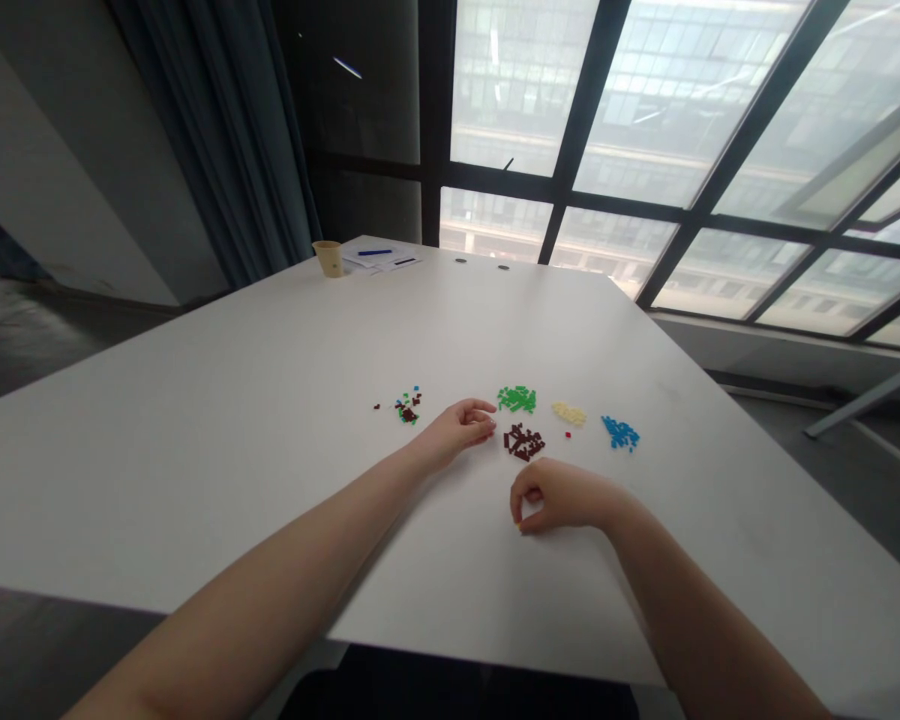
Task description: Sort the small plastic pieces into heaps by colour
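My right hand (pixel 559 493) is closed in a pinch over the near part of the table, with a tiny pale yellow piece (pixel 519 528) at its fingertips. Beyond it lies a pile of dark brown pieces (pixel 523 442). My left hand (pixel 463 428) rests just left of that pile, fingers loosely curved and apart, with nothing visible in them. Close to its fingertips is a pile of green pieces (pixel 517 399). Further right are pale yellow pieces (pixel 569 413), a single red piece (pixel 568 435) and blue pieces (pixel 620 433).
A mixed scatter of brown, green and blue pieces (pixel 407 408) lies left of my left hand. At the far left corner of the white table (pixel 270 400) stand a paper cup (pixel 329 260) and papers (pixel 382 258) with a blue pen (pixel 375 252). Windows rise behind.
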Action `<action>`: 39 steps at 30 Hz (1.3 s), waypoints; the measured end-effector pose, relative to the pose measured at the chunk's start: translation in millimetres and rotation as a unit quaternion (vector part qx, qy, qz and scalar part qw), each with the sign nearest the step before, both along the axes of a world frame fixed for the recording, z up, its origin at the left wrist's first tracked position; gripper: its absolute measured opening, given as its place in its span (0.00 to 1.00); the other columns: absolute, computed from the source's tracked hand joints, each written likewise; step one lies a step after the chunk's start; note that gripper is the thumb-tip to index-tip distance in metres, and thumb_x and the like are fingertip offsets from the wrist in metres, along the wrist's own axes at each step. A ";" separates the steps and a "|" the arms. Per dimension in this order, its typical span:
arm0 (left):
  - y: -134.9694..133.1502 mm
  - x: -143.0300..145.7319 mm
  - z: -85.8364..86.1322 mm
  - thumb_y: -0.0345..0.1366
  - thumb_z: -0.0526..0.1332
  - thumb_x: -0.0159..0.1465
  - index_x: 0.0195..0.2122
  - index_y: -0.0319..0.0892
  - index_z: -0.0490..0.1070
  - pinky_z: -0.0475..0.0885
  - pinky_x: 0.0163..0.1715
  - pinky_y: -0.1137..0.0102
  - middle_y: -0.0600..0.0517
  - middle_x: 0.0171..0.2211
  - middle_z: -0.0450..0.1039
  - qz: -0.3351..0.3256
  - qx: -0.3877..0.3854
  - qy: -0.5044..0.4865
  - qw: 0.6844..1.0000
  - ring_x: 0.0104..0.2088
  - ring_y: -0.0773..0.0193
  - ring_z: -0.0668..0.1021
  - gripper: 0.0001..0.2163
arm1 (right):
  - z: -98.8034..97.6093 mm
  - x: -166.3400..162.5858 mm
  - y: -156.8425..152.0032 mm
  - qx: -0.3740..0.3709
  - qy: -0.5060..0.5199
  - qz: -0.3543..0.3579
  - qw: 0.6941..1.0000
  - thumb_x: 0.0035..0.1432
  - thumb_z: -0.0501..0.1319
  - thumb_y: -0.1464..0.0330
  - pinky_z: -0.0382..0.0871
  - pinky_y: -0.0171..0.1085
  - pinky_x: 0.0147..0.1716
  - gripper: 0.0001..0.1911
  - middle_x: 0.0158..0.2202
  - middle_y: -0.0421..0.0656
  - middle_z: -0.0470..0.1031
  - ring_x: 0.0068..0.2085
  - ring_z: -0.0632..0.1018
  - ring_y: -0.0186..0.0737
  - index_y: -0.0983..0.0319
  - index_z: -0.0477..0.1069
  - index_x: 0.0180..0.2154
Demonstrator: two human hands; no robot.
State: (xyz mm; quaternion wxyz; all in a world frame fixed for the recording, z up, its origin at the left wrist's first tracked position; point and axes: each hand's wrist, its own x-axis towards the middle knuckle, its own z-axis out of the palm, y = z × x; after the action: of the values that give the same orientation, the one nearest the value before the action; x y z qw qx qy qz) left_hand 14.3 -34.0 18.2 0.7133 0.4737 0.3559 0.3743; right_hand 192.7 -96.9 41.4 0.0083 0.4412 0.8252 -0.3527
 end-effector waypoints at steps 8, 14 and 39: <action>26.9 -23.3 6.6 0.36 0.61 0.52 0.35 0.40 0.69 0.67 0.34 0.71 0.52 0.30 0.69 0.129 0.110 0.116 0.979 0.30 0.69 0.72 0.10 | 21.5 15.6 0.1 0.057 0.073 -0.021 0.995 0.45 0.56 0.74 0.57 0.30 0.23 0.12 0.24 0.38 0.71 0.24 0.66 0.30 0.61 0.76 0.31; 55.0 -66.0 13.2 0.34 0.52 0.58 0.37 0.42 0.71 0.65 0.40 0.67 0.49 0.40 0.70 0.319 0.285 0.425 0.798 0.38 0.62 0.71 0.10 | 11.0 1.6 -3.1 0.030 0.089 0.015 0.995 0.44 0.56 0.75 0.57 0.30 0.23 0.15 0.23 0.38 0.71 0.22 0.65 0.29 0.59 0.77 0.32; 47.2 -52.4 -8.5 0.40 0.53 0.57 0.32 0.42 0.73 0.58 0.39 0.56 0.43 0.39 0.70 0.168 0.307 0.682 0.642 0.43 0.50 0.67 0.11 | -3.3 1.1 12.6 0.275 0.096 -0.178 0.940 0.51 0.54 0.74 0.63 0.33 0.32 0.12 0.29 0.41 0.76 0.29 0.71 0.33 0.60 0.75 0.31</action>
State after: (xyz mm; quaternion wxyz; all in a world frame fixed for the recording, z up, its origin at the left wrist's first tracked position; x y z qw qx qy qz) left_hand -38.1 13.2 9.7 0.0074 0.7189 0.6795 0.1464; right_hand 193.8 -84.2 38.0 -0.2555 0.5304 0.7946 -0.1483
